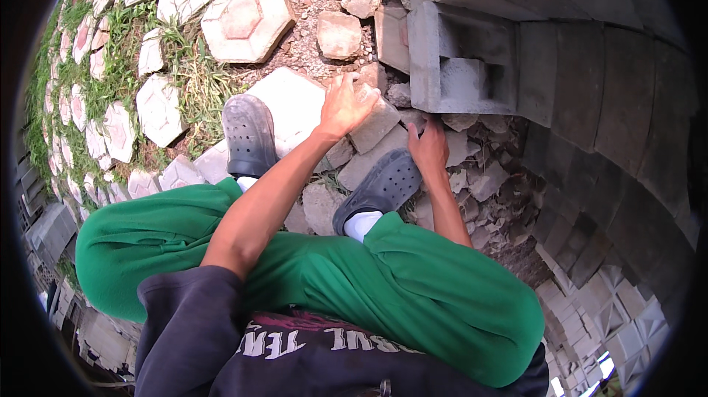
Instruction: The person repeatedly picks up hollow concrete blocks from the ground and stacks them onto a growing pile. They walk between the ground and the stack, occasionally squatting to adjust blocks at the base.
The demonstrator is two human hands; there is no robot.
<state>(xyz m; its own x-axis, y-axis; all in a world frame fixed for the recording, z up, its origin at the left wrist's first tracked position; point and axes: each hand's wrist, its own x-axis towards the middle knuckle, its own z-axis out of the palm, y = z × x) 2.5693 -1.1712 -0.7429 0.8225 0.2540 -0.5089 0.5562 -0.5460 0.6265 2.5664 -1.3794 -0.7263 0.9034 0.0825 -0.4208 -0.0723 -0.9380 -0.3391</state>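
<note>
I crouch over a heap of broken concrete. My left hand (345, 106) rests with spread fingers on a flat grey slab piece (376, 126) lying just in front of my feet. My right hand (429, 145) reaches down to the rubble beside my right clog, its fingers curled at the lower edge of a hollow grey concrete block (457, 58); whether they hold a fragment I cannot tell. Both feet wear grey perforated clogs (249, 135), and my knees in green trousers (413, 286) fill the lower part of the view.
Hexagonal paving stones (247, 17) lie in grass at the left and top. A wall of stacked grey blocks (605, 95) curves down the right side. Loose stone chunks (338, 34) and gravel lie ahead; broken shards (490, 183) pile at the right.
</note>
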